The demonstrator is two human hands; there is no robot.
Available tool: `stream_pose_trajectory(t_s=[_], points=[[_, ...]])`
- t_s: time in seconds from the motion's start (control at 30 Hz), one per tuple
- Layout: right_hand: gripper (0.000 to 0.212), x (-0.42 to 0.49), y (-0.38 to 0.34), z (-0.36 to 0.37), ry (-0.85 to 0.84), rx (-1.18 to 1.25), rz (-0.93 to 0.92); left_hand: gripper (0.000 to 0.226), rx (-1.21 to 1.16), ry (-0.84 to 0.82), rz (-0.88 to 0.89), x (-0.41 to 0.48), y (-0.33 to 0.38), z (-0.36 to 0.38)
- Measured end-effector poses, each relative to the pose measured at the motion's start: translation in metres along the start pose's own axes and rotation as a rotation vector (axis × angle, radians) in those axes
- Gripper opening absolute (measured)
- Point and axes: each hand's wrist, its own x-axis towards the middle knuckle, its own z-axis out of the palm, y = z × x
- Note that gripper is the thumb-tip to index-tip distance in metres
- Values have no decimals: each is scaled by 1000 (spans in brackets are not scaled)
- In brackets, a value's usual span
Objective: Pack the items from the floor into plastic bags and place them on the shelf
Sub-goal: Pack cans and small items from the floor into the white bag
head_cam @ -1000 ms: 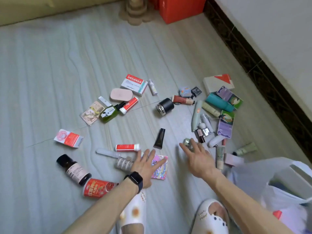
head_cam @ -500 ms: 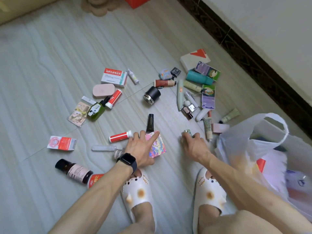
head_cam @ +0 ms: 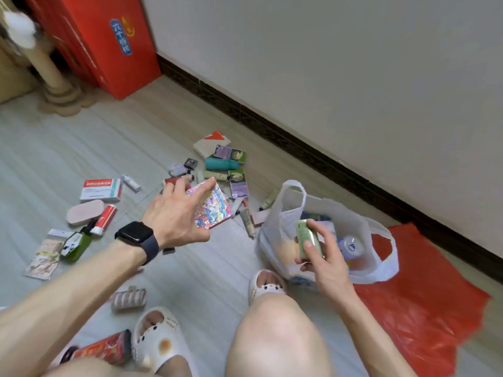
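The left hand is pinching a flat, colourful holographic packet, while the right hand is gripping a small green metallic tube just over the open white plastic bag — the bagging step. Next, likely, dropping both inside — many items are lying beyond the left hand.

Bare-armed person wears a dark smartwatch and white spotted slippers.

The white bag gapes open upward; bottles inside crowd its far side.
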Motion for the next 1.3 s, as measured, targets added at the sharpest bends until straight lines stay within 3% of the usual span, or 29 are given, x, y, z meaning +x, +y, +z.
stream_pose_trajectory(t_s=[0.1,0.2,0.3,0.37,0.4,0.47,0.53,0.6,0.77,0.93,1.07,1.3], points=[[35,11,12,-53,114,-229,31,108,-13,29,91,21,36,-28],[35,35,31,-78,40,-531,121,107,-83,19,140,36,79,-33],[41,53,45,-83,-71,-688,127,108,-105,-31,216,48,122,-15],[43,56,48,-82,-49,-746,176,110,-107,-76,263,53,144,0],[39,53,49,-79,3,-705,200,111,-103,-90,280,53,153,8],[28,37,39,-71,97,-401,214,111,-91,-109,323,52,165,22],[29,22,25,-61,6,13,274,110,-76,-110,383,48,174,36],[27,10,16,-55,-102,278,335,108,-64,-82,449,46,182,49],[20,12,27,-68,143,219,295,99,-130,-86,526,54,199,61],[16,28,45,-110,420,255,362,40,-40,-38,410,81,190,57],[31,48,58,-110,384,28,307,49,92,-161,353,90,182,68],[32,94,62,-47,275,164,428,39,65,-244,279,87,176,70]])
